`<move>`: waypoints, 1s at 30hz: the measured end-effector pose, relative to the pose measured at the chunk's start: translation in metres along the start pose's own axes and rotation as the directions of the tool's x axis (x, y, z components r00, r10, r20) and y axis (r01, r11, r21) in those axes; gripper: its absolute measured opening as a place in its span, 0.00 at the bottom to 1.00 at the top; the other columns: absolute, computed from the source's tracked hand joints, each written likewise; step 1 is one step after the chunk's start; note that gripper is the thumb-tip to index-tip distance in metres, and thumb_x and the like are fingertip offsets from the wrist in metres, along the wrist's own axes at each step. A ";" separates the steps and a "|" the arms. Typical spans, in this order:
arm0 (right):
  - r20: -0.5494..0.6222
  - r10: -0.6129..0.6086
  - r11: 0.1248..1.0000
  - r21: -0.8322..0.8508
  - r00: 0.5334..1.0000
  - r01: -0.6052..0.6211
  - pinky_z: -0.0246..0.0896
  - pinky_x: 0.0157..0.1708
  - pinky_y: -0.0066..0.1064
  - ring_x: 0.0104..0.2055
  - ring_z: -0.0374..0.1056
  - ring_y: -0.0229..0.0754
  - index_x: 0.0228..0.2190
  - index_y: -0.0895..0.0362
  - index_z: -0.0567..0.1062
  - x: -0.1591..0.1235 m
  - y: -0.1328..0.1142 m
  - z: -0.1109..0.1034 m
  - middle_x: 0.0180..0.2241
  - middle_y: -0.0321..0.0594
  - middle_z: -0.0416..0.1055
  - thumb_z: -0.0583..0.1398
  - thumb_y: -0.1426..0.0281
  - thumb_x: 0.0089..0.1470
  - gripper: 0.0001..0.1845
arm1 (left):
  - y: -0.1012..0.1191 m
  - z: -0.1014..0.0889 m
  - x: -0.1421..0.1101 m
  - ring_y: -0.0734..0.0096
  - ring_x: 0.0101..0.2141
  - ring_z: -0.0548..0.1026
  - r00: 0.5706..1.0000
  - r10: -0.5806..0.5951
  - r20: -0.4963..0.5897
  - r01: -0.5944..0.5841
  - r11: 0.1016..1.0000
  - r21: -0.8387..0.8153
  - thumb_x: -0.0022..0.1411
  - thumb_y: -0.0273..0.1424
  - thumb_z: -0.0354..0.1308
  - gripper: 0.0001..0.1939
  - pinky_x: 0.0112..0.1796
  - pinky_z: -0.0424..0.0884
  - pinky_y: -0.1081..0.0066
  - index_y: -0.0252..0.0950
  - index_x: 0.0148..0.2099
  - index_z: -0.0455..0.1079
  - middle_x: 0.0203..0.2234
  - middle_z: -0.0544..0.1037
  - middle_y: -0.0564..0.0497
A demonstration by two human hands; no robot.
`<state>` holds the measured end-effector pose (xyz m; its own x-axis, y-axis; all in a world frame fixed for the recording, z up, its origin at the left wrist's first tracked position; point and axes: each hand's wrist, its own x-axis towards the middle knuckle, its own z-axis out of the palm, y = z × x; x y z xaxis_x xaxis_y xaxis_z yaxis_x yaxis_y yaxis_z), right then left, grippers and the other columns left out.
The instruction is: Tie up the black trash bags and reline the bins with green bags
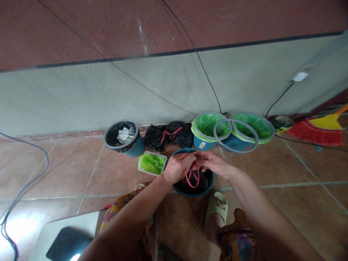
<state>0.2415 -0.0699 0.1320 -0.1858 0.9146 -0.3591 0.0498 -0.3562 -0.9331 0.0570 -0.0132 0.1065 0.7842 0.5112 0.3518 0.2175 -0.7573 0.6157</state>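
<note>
Both hands meet over a blue trash bin [193,195] between my feet. My left hand [178,166] is closed around the gathered neck of a black garbage bag [205,181], and red drawstrings [193,185] hang in loops beneath it. Touching it from the other side, my right hand [214,163] has its fingers bent at the red drawstring. The bag sits down inside the bin. A loose grey rim ring [257,139] leans against two bins with green liners, the left one [208,144] and the right one [268,125].
Along the wall stand a bin with paper [138,145] and two tied black bags [154,139]. A white tray of green bags [152,163] lies left of my hands. At right is a red broom [317,134]; cables [45,163] cross the floor at left.
</note>
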 end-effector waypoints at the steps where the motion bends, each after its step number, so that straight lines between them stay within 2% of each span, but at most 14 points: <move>1: 0.012 -0.006 1.000 0.028 1.000 0.006 0.57 0.26 0.25 0.30 0.68 0.36 0.40 0.57 0.77 -0.001 -0.001 -0.001 0.29 0.37 0.75 0.62 0.67 0.48 0.16 | 0.001 -0.001 0.000 0.67 0.41 0.75 0.999 0.003 -0.036 -0.004 1.000 -0.030 0.70 0.36 0.46 0.14 0.44 0.69 0.69 0.36 0.44 0.71 0.40 0.76 0.43; 3: 0.035 -0.028 0.997 0.071 0.999 0.025 0.57 0.26 0.25 0.30 0.68 0.36 0.39 0.57 0.78 -0.003 0.000 -0.003 0.29 0.38 0.75 0.64 0.64 0.48 0.16 | 0.004 -0.003 0.000 0.68 0.43 0.75 0.996 0.005 -0.093 -0.012 0.997 -0.078 0.70 0.36 0.46 0.15 0.45 0.70 0.71 0.36 0.45 0.72 0.43 0.76 0.43; 5: 0.034 -0.046 0.996 0.082 0.998 0.043 0.57 0.26 0.25 0.30 0.68 0.35 0.37 0.57 0.79 -0.003 0.001 -0.005 0.28 0.38 0.75 0.65 0.61 0.47 0.16 | 0.005 -0.006 0.000 0.69 0.43 0.75 0.995 -0.004 -0.103 -0.003 0.997 -0.074 0.70 0.36 0.47 0.15 0.45 0.70 0.71 0.36 0.46 0.72 0.42 0.76 0.43; 8: -0.052 -0.021 1.000 0.005 0.998 0.022 0.56 0.25 0.26 0.29 0.68 0.37 0.35 0.58 0.79 0.000 0.004 -0.006 0.28 0.39 0.76 0.66 0.60 0.47 0.15 | 0.004 -0.008 0.002 0.68 0.40 0.74 0.999 -0.045 -0.028 0.045 0.999 0.018 0.70 0.36 0.47 0.15 0.44 0.69 0.71 0.36 0.42 0.73 0.37 0.76 0.45; 11: -0.172 -0.023 0.980 -0.199 0.985 -0.011 0.57 0.27 0.29 0.29 0.69 0.39 0.32 0.57 0.78 0.004 0.007 -0.004 0.28 0.39 0.76 0.62 0.63 0.50 0.10 | 0.000 -0.006 0.005 0.70 0.36 0.74 0.991 -0.125 0.055 0.117 0.985 0.127 0.70 0.34 0.47 0.15 0.39 0.68 0.73 0.36 0.38 0.73 0.32 0.76 0.47; 13: -0.226 -0.094 0.899 -0.437 0.970 -0.015 0.58 0.31 0.31 0.31 0.69 0.40 0.31 0.56 0.77 0.006 0.008 0.000 0.29 0.40 0.76 0.59 0.67 0.53 0.08 | -0.004 -0.002 0.006 0.70 0.33 0.73 0.975 -0.193 0.107 0.171 0.968 0.186 0.69 0.33 0.47 0.14 0.37 0.67 0.73 0.36 0.36 0.72 0.30 0.75 0.48; 16: -0.236 -0.187 0.661 -0.748 0.954 -0.056 0.58 0.38 0.34 0.36 0.69 0.43 0.30 0.57 0.76 0.008 0.011 0.007 0.34 0.44 0.75 0.57 0.70 0.56 0.07 | -0.008 0.005 0.005 0.70 0.30 0.72 0.927 -0.314 0.206 0.255 0.929 0.267 0.67 0.31 0.49 0.12 0.34 0.65 0.73 0.36 0.33 0.71 0.27 0.75 0.48; 18: -0.212 -0.187 0.551 -0.831 0.959 -0.076 0.58 0.41 0.34 0.39 0.69 0.44 0.30 0.57 0.75 0.008 0.013 0.010 0.36 0.47 0.74 0.57 0.71 0.56 0.07 | -0.008 0.009 0.003 0.68 0.29 0.72 0.885 -0.393 0.249 0.306 0.895 0.324 0.67 0.33 0.50 0.13 0.33 0.64 0.72 0.36 0.32 0.71 0.25 0.75 0.47; 20: -0.191 -0.174 0.513 -0.855 0.966 -0.077 0.58 0.43 0.33 0.41 0.69 0.44 0.29 0.57 0.75 0.009 0.016 0.011 0.38 0.48 0.73 0.56 0.70 0.57 0.08 | -0.008 0.012 0.001 0.66 0.29 0.72 0.859 -0.444 0.257 0.345 0.870 0.352 0.67 0.37 0.49 0.16 0.32 0.62 0.71 0.37 0.31 0.72 0.24 0.74 0.47; 22: -0.195 -0.160 0.523 -0.848 0.968 -0.084 0.58 0.43 0.31 0.40 0.69 0.43 0.26 0.57 0.74 0.011 0.018 0.008 0.36 0.47 0.74 0.55 0.69 0.58 0.11 | -0.008 0.012 0.001 0.67 0.28 0.72 0.852 -0.468 0.236 0.383 0.863 0.328 0.67 0.40 0.49 0.18 0.31 0.61 0.71 0.37 0.29 0.72 0.22 0.73 0.48; 25: -0.241 -0.145 0.585 -0.803 0.960 -0.113 0.57 0.36 0.31 0.33 0.68 0.42 0.20 0.55 0.70 0.013 0.020 -0.001 0.27 0.43 0.72 0.53 0.63 0.60 0.19 | -0.010 0.010 0.002 0.71 0.24 0.67 0.836 -0.519 0.176 0.482 0.850 0.215 0.65 0.39 0.52 0.19 0.28 0.57 0.72 0.37 0.24 0.69 0.17 0.66 0.52; 27: -0.266 -0.150 0.647 -0.754 0.952 -0.108 0.54 0.31 0.32 0.28 0.65 0.41 0.17 0.54 0.68 0.014 0.021 -0.008 0.21 0.41 0.69 0.53 0.58 0.59 0.23 | -0.012 0.009 0.004 0.75 0.21 0.61 0.820 -0.551 0.154 0.547 0.834 0.066 0.64 0.39 0.53 0.21 0.26 0.54 0.73 0.36 0.20 0.66 0.14 0.61 0.55; 30: -0.276 -0.107 0.813 -0.577 0.955 -0.075 0.54 0.27 0.31 0.25 0.65 0.40 0.18 0.54 0.69 0.012 0.021 -0.012 0.21 0.39 0.71 0.54 0.53 0.57 0.23 | -0.016 0.008 0.007 0.78 0.21 0.57 0.795 -0.585 0.161 0.606 0.751 -0.263 0.62 0.41 0.54 0.23 0.25 0.52 0.74 0.35 0.18 0.61 0.14 0.58 0.57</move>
<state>0.2525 -0.0641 0.1078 0.0878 0.9646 -0.2487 0.6206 -0.2483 -0.7438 0.0636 -0.0007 0.0930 0.5898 0.7839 -0.1940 0.4857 -0.1524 0.8608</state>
